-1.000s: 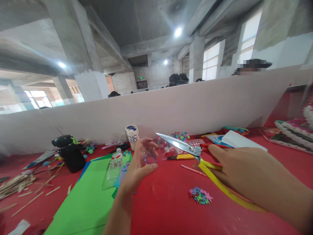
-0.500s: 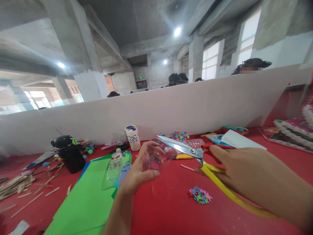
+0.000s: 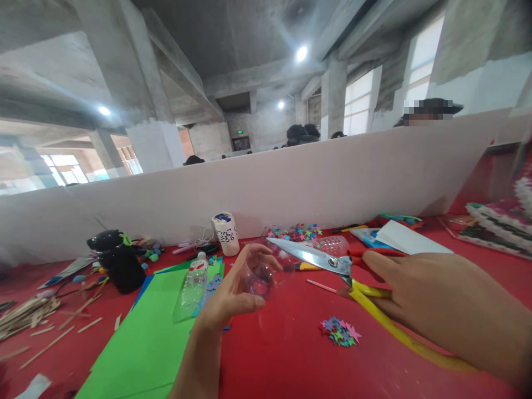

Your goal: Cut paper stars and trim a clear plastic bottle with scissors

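Observation:
My left hand (image 3: 243, 282) is curled around a clear plastic bottle piece (image 3: 261, 280), whose transparent edges are hard to make out. In my right hand (image 3: 411, 288) are large scissors (image 3: 332, 262) with one yellow and one red handle. Their silver blades look closed and point left, with the tips beside the upper part of the plastic piece. Whether the tips touch it I cannot tell. Below the blades, a small pile of coloured foam stars (image 3: 339, 331) lies on the red table (image 3: 291, 363).
Green sheets (image 3: 133, 332) and a clear bottle (image 3: 192, 285) lie to the left. Farther left are a black container (image 3: 118, 263) and wooden sticks (image 3: 31, 313). A white patterned cylinder (image 3: 225, 234) stands by the white partition (image 3: 266, 191). White paper (image 3: 411, 237) lies back right.
The scissors and my right hand have shifted slightly right and down. My left hand has moved a little left with the plastic piece and turned slightly.

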A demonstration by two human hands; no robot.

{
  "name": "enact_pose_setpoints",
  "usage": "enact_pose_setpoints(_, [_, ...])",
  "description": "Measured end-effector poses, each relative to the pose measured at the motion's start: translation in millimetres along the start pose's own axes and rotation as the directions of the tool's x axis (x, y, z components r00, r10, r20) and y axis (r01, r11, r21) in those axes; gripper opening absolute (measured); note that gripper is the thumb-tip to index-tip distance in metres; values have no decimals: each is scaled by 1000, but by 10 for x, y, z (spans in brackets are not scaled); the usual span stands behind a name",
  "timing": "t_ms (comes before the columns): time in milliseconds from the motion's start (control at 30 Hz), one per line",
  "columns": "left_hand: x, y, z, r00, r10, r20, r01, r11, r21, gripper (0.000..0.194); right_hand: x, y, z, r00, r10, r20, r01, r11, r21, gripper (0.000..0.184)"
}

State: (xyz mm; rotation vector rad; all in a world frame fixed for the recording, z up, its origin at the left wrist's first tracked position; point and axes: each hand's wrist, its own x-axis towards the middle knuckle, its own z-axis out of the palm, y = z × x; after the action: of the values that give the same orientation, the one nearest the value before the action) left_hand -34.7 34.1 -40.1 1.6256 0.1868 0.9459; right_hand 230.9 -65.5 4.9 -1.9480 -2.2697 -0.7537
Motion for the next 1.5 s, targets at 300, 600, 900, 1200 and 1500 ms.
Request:
enact_pose_setpoints(300, [-16,-35,-52,989,-25,149,35,997,-63,61,-10,-16,83,879,-178,-443,172,984,-54,23])
enact_pose_setpoints(600, [-40,17,-39,981,-46,189,67,992,-103,60,-8,15,72,872,-262,-414,233,965,-120,8])
enact_pose_setpoints(900, [-37,-5,2,950,-101,296,153,975,-159,63,-43,25,149,919,-181,-349,188,982,-16,9])
enact_pose_setpoints(1200, [-28,75,60,998,-4,65,26,943,-331,55,67,-137,-17,947,216,236,-297,868,397,41])
enact_pose_setpoints(1500, [36,54,163,913,-201,-355,79,941,-330,48,220,-421,181,970,208,128,-199,373,906,52])
